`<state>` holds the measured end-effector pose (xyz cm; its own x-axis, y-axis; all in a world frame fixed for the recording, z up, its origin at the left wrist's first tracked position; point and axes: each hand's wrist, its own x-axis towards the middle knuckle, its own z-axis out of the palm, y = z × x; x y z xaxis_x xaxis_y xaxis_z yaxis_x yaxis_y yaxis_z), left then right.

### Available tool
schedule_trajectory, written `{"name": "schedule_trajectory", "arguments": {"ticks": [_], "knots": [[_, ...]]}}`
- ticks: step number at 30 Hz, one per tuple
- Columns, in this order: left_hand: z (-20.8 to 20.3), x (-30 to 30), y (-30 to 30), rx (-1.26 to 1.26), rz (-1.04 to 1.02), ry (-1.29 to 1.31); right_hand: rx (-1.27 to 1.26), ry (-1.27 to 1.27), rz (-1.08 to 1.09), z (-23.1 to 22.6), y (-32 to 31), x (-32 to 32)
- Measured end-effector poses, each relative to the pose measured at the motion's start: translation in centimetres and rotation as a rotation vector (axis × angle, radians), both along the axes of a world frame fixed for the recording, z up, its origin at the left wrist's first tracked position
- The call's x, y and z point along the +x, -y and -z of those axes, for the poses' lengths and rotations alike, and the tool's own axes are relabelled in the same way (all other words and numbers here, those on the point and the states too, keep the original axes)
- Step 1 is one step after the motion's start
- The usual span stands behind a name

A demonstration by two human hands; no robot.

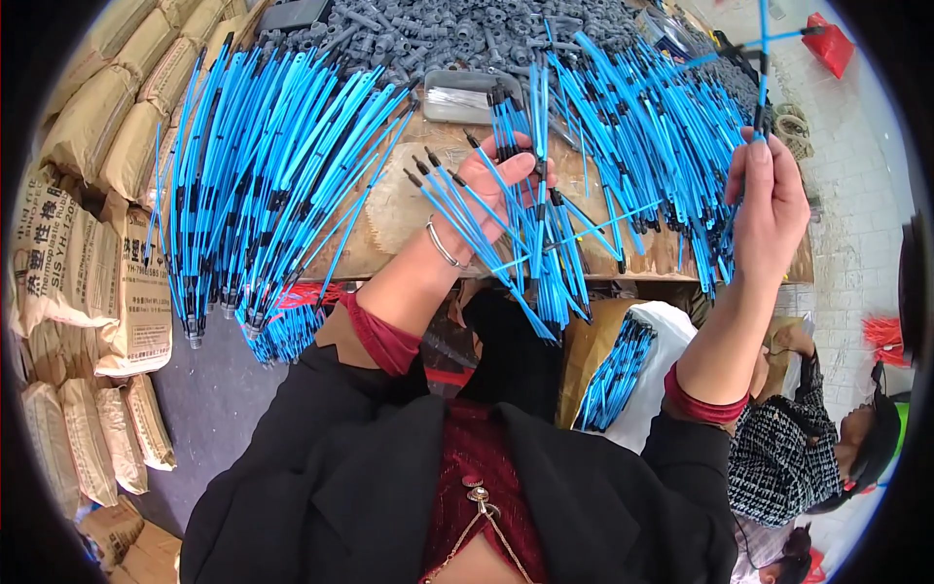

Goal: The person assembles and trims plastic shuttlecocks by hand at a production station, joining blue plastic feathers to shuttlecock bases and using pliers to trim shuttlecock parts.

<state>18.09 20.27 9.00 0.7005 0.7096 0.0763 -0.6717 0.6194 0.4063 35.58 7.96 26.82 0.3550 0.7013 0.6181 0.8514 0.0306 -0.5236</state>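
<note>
My left hand [494, 185] is closed around a loose bunch of thin blue rods with black end pieces [555, 263], above the wooden table's front edge. These rods point several ways, some hanging below the table top. Raised at the right, my right hand [769, 190] pinches a blue rod with black fittings [762, 83] between thumb and fingers. That rod stands upright, and another blue rod crosses it near its top. Between my hands spreads a big pile of similar blue rods [642, 127], and another pile of blue rods [263, 165] lies to the left.
Loose grey plastic fittings [467, 34] are heaped along the back. A shallow tray [457, 97] holds thin white pieces. Below the table, a lined bag [662, 341] contains more rods. Stacked paper sacks [78, 263] line the left. Another person [798, 448] sits at the lower right.
</note>
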Motion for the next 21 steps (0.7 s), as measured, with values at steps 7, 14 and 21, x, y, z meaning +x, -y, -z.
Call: {"name": "schedule_trajectory", "arguments": {"ticks": [7, 14, 21], "knots": [[0.8, -0.5, -0.4, 0.089, 0.070, 0.027, -0.543, 0.071, -0.394, 2.8, -2.5, -2.1], [-2.4, -0.7, 0.0, 0.015, 0.014, -0.210, -0.423, 0.552, -0.652, 6.0, -6.8, -3.1], [0.1, -0.5, -0.9, -0.005, 0.191, 0.128, -0.214, 0.607, -0.291, -0.6, -5.6, -2.1]]}}
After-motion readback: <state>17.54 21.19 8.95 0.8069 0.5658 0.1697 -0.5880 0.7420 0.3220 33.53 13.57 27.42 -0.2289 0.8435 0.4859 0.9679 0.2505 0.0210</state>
